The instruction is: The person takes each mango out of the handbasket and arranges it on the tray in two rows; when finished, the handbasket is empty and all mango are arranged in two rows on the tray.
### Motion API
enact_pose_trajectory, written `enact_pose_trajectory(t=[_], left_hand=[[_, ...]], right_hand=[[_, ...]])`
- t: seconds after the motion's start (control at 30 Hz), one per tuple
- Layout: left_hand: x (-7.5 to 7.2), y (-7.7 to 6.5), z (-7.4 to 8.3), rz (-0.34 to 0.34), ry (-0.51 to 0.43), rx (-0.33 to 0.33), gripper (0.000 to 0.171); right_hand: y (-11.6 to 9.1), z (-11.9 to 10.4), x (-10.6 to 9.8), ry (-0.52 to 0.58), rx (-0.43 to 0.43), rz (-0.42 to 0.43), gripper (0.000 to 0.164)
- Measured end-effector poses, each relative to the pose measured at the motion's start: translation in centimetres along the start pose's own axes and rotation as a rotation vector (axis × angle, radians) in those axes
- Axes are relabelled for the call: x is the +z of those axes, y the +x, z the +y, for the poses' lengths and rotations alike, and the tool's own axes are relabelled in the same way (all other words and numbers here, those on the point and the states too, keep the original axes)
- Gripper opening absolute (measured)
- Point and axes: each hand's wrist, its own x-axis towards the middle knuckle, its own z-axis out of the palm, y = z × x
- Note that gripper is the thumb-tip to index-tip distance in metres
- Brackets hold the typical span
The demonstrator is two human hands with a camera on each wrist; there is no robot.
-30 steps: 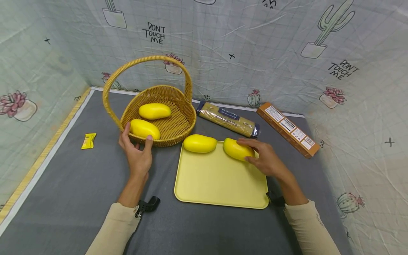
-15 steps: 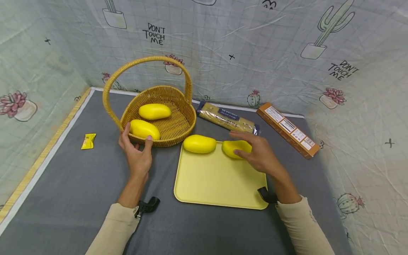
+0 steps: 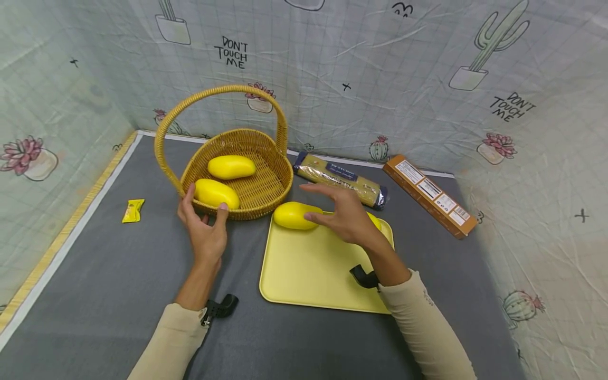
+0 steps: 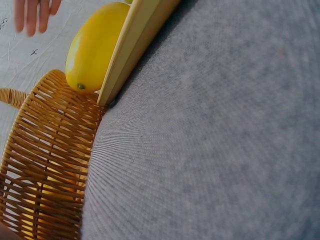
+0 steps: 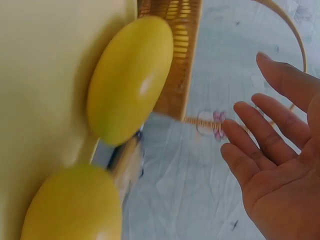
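My left hand (image 3: pixel 205 235) holds the near rim of the wicker basket (image 3: pixel 266 207), thumb and index finger spread along it. Inside the basket lie two yellow mangoes, one at the back (image 3: pixel 231 167) and one at the front (image 3: pixel 216 193) beside that hand. On the yellow tray (image 3: pixel 304 274), a mango (image 3: pixel 293 215) sits at the back left corner; in the right wrist view this mango (image 5: pixel 131 80) is apart from the fingers. Over the tray, my right hand (image 3: pixel 349 216) hovers with fingers spread, holding nothing. It mostly hides a second tray mango (image 3: pixel 374 220).
A spaghetti packet (image 3: pixel 342 177) lies behind the tray. To its right is a long brown box (image 3: pixel 429 195). One small yellow wrapped packet (image 3: pixel 133 210) rests at the left of the grey table. A printed cloth hangs around the back and sides.
My right hand has let go of the right tray mango and moved left, over toward the left tray mango. My left hand stays at the basket.
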Motion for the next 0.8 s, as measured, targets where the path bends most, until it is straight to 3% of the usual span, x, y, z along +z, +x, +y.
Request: enact_pose_trajectory(t=[0.33,0.8], left_hand=[[0.1,-0.3,0.4,0.001,-0.012,-0.002,0.080],[0.1,-0.3,0.5,-0.001,-0.001,0.013,0.080]], right_hand=[[3.2,-1.9,2.6,0.075,-0.052,-0.008,0.056],[6.8,-3.8,6.3,0.086,-0.038,-0.032,0.051]])
